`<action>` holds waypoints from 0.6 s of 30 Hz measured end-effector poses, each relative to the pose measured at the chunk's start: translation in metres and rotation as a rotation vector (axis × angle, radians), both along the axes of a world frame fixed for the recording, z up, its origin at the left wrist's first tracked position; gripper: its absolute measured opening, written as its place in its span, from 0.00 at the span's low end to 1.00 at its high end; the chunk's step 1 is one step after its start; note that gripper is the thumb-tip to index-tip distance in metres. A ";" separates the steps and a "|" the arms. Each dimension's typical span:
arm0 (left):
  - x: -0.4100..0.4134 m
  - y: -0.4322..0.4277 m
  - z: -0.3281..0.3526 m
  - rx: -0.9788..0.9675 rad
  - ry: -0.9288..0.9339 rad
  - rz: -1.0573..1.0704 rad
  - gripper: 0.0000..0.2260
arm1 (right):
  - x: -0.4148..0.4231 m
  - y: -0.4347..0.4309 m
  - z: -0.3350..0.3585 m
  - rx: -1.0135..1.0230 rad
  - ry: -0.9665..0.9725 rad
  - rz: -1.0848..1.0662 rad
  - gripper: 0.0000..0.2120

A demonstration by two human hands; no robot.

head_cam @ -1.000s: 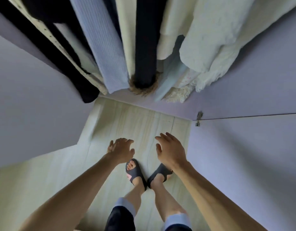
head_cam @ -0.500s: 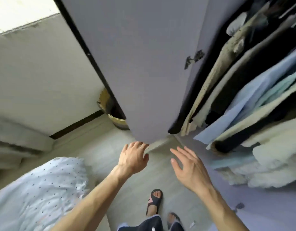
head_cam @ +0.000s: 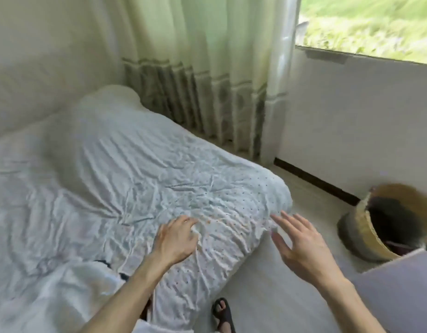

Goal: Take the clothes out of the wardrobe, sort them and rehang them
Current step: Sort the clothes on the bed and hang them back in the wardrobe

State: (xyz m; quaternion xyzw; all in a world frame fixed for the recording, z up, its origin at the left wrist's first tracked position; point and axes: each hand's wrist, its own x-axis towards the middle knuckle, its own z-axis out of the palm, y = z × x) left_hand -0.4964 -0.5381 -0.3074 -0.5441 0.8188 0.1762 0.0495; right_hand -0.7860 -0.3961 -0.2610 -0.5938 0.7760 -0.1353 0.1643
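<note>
Both hands empty: left hand (head_cam: 176,241) loosely curled over the dotted bedsheet (head_cam: 135,176), right hand (head_cam: 301,243) spread. No clothes plainly in view (wardrobe door (head_cam: 400,284) at my right). I should clear a flat sorting patch here first.

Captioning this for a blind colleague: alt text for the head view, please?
A person's left hand and right hand, both empty, reach out at the corner of a bed with a wrinkled dotted sheet. A basket stands on the floor to the right, under a window; a curtain hangs behind the bed.
</note>
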 end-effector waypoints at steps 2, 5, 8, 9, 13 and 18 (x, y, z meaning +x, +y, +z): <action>0.063 -0.004 0.004 -0.023 0.006 0.146 0.23 | 0.042 -0.041 0.005 -0.019 -0.001 0.166 0.25; 0.147 -0.006 0.000 -0.022 0.003 0.324 0.23 | 0.110 -0.094 0.005 -0.041 0.038 0.363 0.24; 0.224 -0.007 -0.016 0.040 0.009 0.478 0.25 | 0.182 -0.140 -0.008 -0.030 0.046 0.485 0.23; 0.249 -0.007 -0.024 0.058 0.005 0.517 0.24 | 0.206 -0.154 -0.015 -0.024 0.043 0.517 0.23; 0.334 -0.010 -0.050 0.137 -0.019 0.647 0.19 | 0.301 -0.204 -0.047 0.076 0.042 0.666 0.25; 0.422 -0.018 -0.085 0.293 -0.054 0.785 0.20 | 0.398 -0.258 -0.093 0.259 0.097 0.818 0.25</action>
